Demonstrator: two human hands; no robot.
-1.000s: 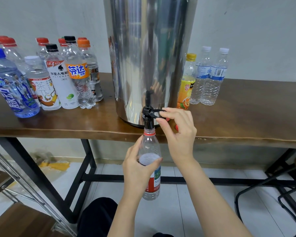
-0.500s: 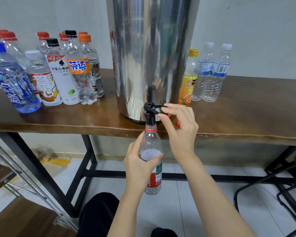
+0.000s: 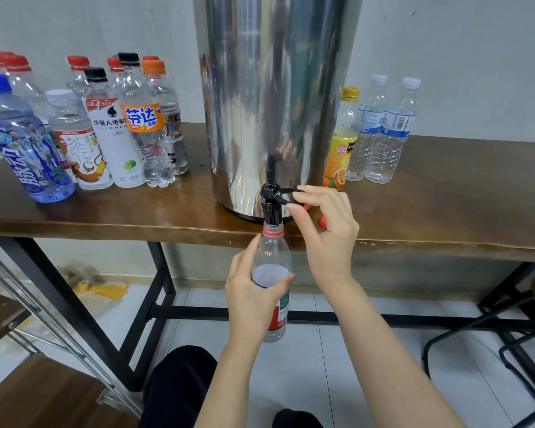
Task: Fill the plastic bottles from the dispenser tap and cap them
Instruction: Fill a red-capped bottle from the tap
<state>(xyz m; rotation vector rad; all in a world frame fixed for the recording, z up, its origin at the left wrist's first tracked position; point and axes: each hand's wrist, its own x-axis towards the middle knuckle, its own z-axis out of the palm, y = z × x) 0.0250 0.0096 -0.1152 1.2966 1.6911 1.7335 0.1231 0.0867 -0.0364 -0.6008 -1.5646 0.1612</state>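
Left grip [image 3: 254, 299] wraps the bottle [image 3: 272, 251] held under the tap [image 3: 271, 210] at the near tabletop [image 3: 105, 219] edge, right grip [image 3: 326, 233] still pinches the lever [image 3: 284, 193], water [image 3: 271, 273] barely higher, so filling continues.

The one camera rides on the person's head, close before the table [image 3: 105, 223] edge, facing forward and down. The dispenser [image 3: 275, 88] runs out the top, with floor [image 3: 297, 375] below.

Wooden table [image 3: 445, 196], yellow plastic [image 3: 102, 290], tiled floor [image 3: 306, 366]
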